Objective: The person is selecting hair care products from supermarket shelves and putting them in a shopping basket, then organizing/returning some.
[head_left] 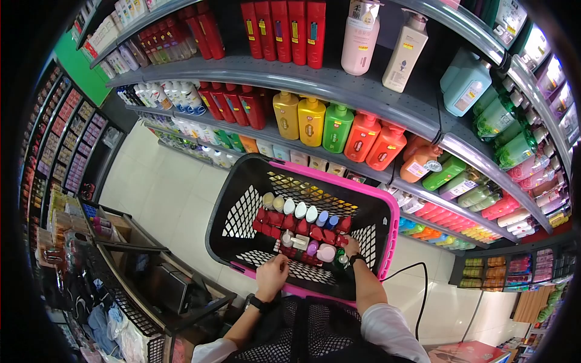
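A black shopping basket with pink trim stands in front of me, holding rows of bottles. Over its near left rim is my left hand, its fingers curled in with nothing visible in them. Inside, at the right end of the rows, my right hand has its fingers closed at a red bottle; its fingertips are partly hidden. Just below that hand is a green bottle. A pink bottle and a purple-topped bottle stand beside it. Farther back are white-capped bottles and blue-capped ones.
Curved shelves behind the basket carry red bottles, a green pump bottle and orange pump bottles. A dark cart or rack with clothes stands at left. A black cable hangs right of the basket.
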The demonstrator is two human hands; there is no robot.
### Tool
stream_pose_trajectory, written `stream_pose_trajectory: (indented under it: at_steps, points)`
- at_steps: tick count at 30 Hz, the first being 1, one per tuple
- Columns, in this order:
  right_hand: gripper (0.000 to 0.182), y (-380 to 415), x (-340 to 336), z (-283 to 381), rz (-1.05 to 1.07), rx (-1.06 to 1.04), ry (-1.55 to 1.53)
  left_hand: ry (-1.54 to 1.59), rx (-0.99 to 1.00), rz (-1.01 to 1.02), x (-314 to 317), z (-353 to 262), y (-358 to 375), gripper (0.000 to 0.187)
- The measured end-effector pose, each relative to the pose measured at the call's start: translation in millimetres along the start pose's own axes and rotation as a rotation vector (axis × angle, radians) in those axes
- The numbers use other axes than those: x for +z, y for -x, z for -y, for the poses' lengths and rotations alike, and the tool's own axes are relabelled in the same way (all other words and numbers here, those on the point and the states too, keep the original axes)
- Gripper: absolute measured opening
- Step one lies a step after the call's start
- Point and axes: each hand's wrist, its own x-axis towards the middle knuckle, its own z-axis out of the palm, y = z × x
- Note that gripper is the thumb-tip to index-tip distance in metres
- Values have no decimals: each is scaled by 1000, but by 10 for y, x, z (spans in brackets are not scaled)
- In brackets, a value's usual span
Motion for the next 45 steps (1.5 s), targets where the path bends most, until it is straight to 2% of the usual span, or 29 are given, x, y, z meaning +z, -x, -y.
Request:
stream_pose_trajectory:
  at_steps: [9,16,23,25,26,27,29,31,33,35,37,39,41,42,43,44,45]
  points:
    - [47,13,-175,163,91,35,-33,-26,40,18,-4,23,-8,10]
    - [47,50,-160,147,38,27,-54,-36,71,52,-19,16,-26,10]
    - [45,-8,-208,175,97,33,-66,-38,66,67,-4,30,-27,10]
    - [47,-46,-347,337,162,178,-15,-39,36,58,-18,18,-28,10]
    - [53,-183,-297,276,165,191,129,-32,18,40,6,35,-31,11]
    - [45,-356,-243,178,183,191,119,-23,5,24,40,61,-18,11]
    - [47,-287,-877,735,408,35,317,-33,-12,13,31,36,-19,11]
    - [49,-525,-1023,785,636,-117,255,-70,-23,36,34,45,-16,10]
    - [55,-699,-1207,938,675,-385,305,-81,-54,48,48,53,-21,9]
    - [53,-399,-1786,1290,370,-707,153,-80,-12,-31,60,45,-20,8]
    - [44,101,-2807,1899,493,-688,-86,-60,-49,-53,139,131,-14,6]
    - [32,332,-3548,2076,249,-713,-254,-74,-50,-113,119,86,-18,5]
    - [30,260,-4198,1903,-387,-925,-82,-46,-70,-129,89,42,-10,4]
    - [24,525,-4679,2005,-458,-820,-300,-25,-88,-132,86,35,-11,5]
    - [18,545,-5017,1932,-869,-806,-121,-3,-108,-136,85,30,-4,5]
    - [17,533,-5361,1815,-1110,-830,-102,-2,-104,-155,86,21,0,7]
    - [21,487,-5610,1658,-1255,-716,-257,0,-86,-179,72,-4,17,7]
